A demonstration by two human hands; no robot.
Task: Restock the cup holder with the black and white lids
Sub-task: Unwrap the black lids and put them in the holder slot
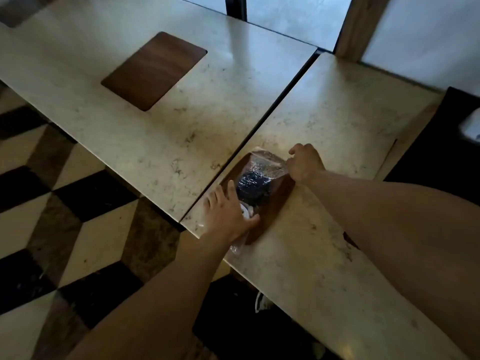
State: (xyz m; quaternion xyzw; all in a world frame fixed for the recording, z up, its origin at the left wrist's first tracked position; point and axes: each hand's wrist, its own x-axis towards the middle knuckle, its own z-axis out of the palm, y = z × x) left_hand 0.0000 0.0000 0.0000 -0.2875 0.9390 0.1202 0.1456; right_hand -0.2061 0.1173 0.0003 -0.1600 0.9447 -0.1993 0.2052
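Observation:
A clear plastic bag (262, 165) lies on a dark wooden inlay (275, 201) near the front-left corner of the right marble table (337, 120). Inside the bag I see a stack of black lids (253, 187) and, nearer me, white lids (246, 211) partly hidden under my palm. My left hand (228, 216) rests flat on the near end of the bag, fingers spread over the white lids. My right hand (305, 162) is closed on the far end of the bag's plastic, pinching it. No cup holder is in view.
A second marble table (130, 131) stands to the left with another wooden inlay (154, 71); a narrow gap separates the two tables. The floor has a black, brown and cream diamond pattern (65, 203). A dark object (441, 152) sits past the right table's edge.

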